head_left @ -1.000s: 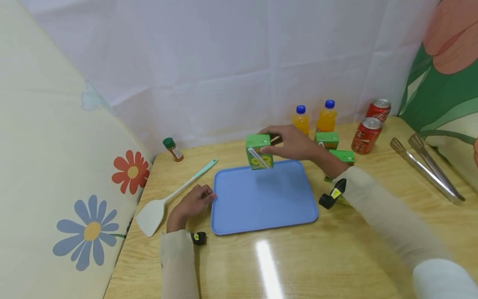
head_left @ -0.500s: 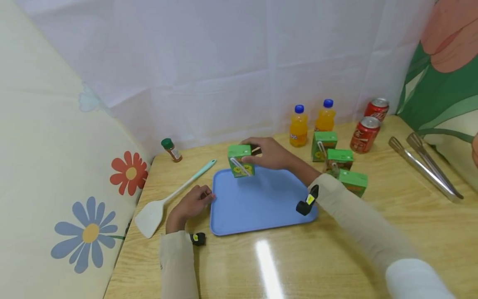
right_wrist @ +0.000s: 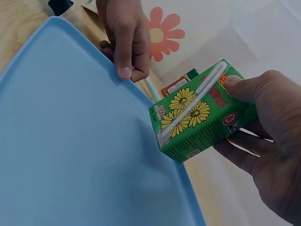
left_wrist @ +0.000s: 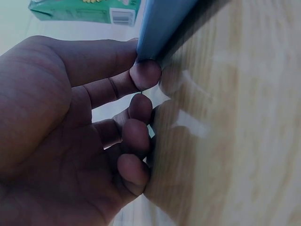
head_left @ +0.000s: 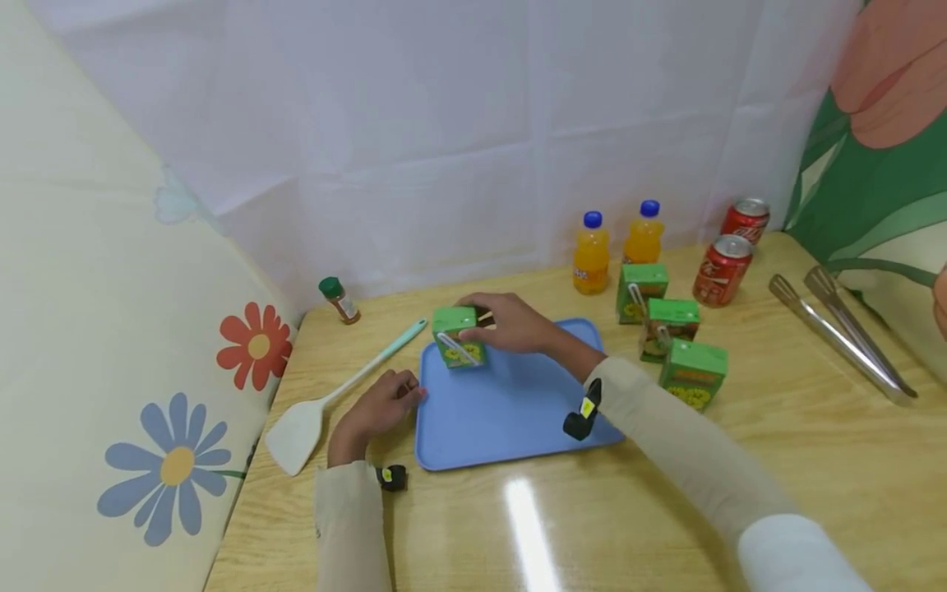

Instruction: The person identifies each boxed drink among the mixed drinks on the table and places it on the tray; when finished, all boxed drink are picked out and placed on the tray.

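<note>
My right hand (head_left: 514, 326) grips a green drink carton (head_left: 447, 320) by its side, with a white straw on its front and yellow flowers printed there. In the right wrist view the carton (right_wrist: 188, 113) tilts close over the blue tray (right_wrist: 70, 141), thumb on one face and fingers behind. From the head, it overlaps the back left corner of the tray (head_left: 510, 419). At the tray's left edge my left hand (head_left: 381, 407) pinches the rim; the left wrist view shows thumb above and forefinger (left_wrist: 146, 74) beneath it, the other fingers curled near the table.
Three more green cartons (head_left: 694, 372) stand right of the tray, with two orange drink bottles (head_left: 592, 261) and two red cans (head_left: 721, 275) behind. Metal tongs (head_left: 839, 333) lie far right. A white spatula (head_left: 296, 434) and a green-capped spice jar (head_left: 340, 301) are at left.
My right hand has carried the carton left and down, toward the tray's back left corner. Its arm no longer covers the cartons on the right. The left hand stays at the rim.
</note>
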